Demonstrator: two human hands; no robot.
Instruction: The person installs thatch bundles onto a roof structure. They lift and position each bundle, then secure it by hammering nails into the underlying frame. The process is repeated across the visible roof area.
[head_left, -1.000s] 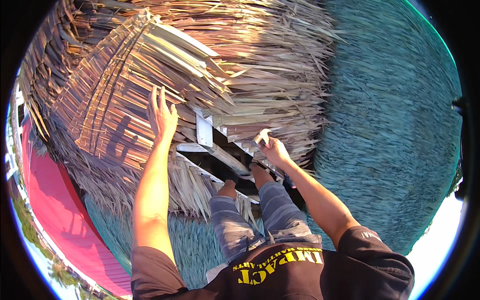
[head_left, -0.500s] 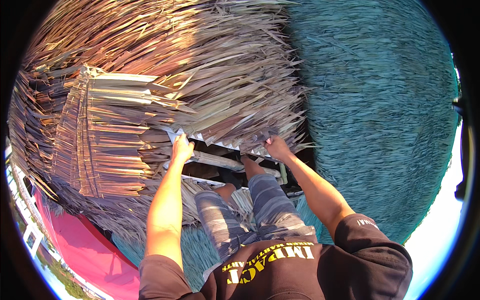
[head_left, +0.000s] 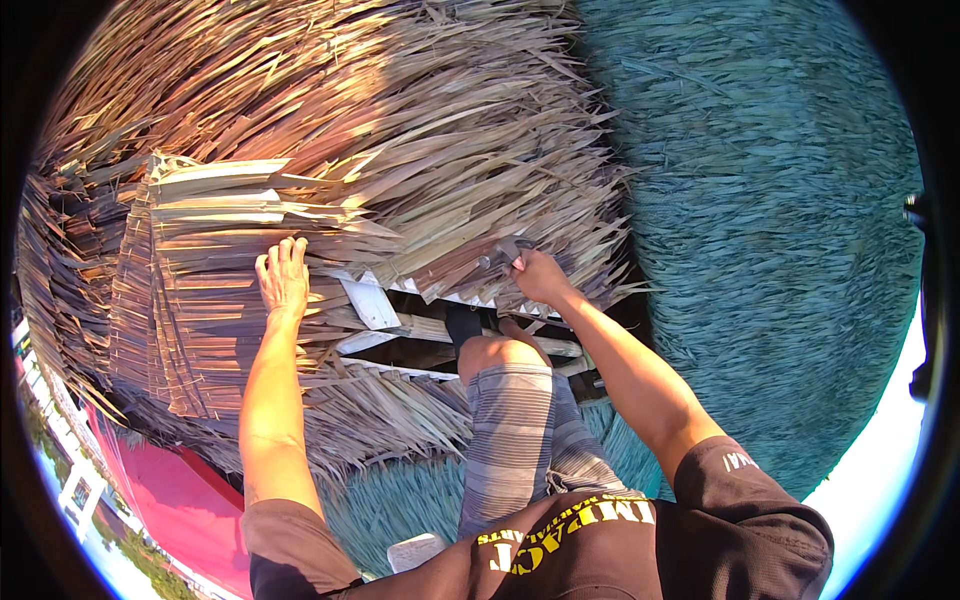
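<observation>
My left hand (head_left: 285, 278) lies over a stack of dried palm thatch panels (head_left: 215, 330) on the left, fingers stretched forward and a little bent. Whether it presses on the leaves I cannot tell. In my right hand (head_left: 540, 277) is a grey metal hammer (head_left: 507, 252), its head showing past the fingers; the handle is mostly hidden. That hand rests by the lower fringe of the brown thatch roof (head_left: 470, 180). Between my hands, a loose white strip (head_left: 370, 300) sticks out at the left end of a gap in the roof.
Pale wooden poles (head_left: 430, 328) cross the dark gap, where my feet stand, partly hidden. Blue-green thatch (head_left: 770, 220) slopes away on the right, beyond a dark seam. A red canopy (head_left: 175, 510) lies below at the lower left.
My left hand has let go of the white strip by the gap and moved left onto the thatch panels. My right hand has shifted slightly left with the hammer; my legs have changed position.
</observation>
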